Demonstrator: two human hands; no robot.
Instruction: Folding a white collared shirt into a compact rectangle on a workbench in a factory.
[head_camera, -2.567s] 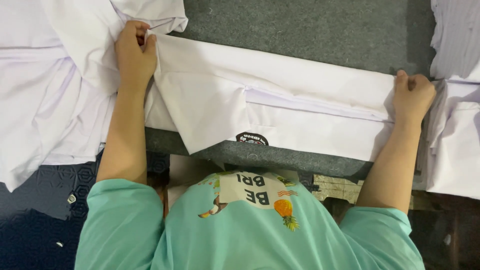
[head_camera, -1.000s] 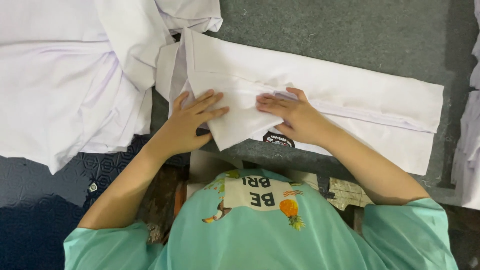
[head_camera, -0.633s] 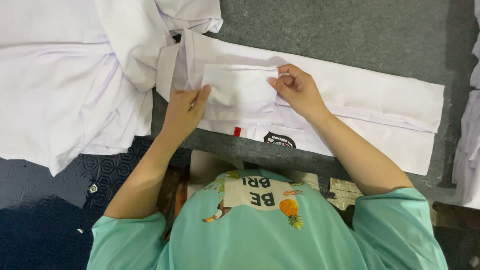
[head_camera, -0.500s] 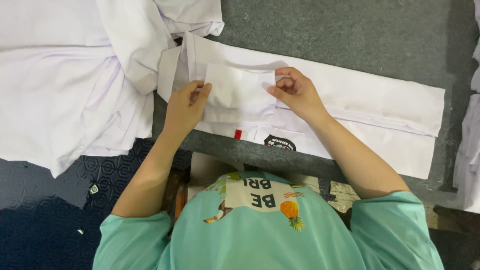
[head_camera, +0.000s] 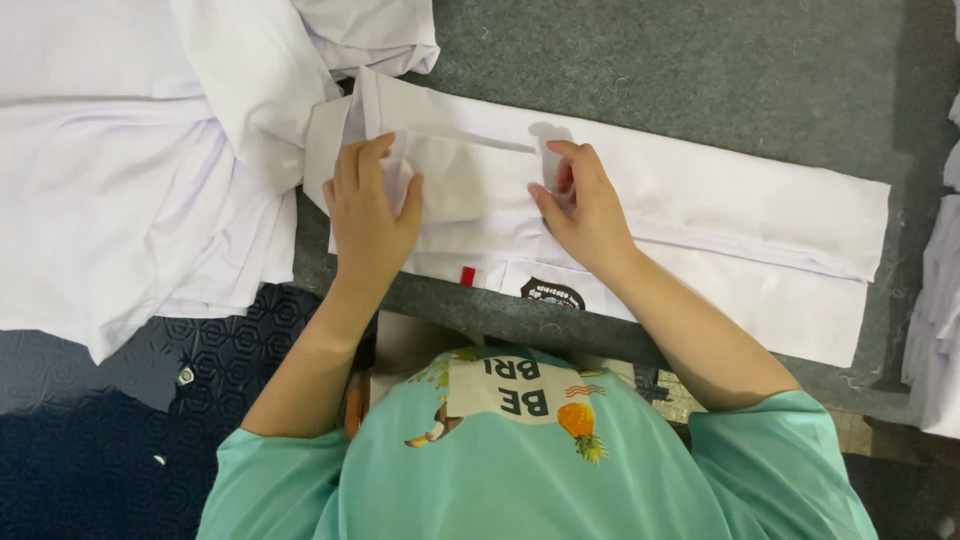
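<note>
A white shirt (head_camera: 720, 215), folded into a long strip, lies across the grey table (head_camera: 700, 80). My left hand (head_camera: 368, 215) presses and grips the left edge of a smaller folded flap (head_camera: 470, 185) on the strip. At the flap's right edge, my right hand (head_camera: 585, 215) pinches the cloth between thumb and fingers. A small red tag (head_camera: 467, 276) and a black round badge (head_camera: 553, 293) show on the shirt's near edge, just below my hands.
A heap of loose white garments (head_camera: 130, 170) covers the table's left side and touches the strip's left end. More white cloth (head_camera: 940, 320) hangs at the right edge. A dark patterned floor (head_camera: 90, 430) lies below left. My teal shirt (head_camera: 520, 470) fills the bottom.
My hands came in from the strip's two ends to its left-middle. A flap of cloth was lifted from the near edge and folded up onto the strip; both hands now hold its sides.
</note>
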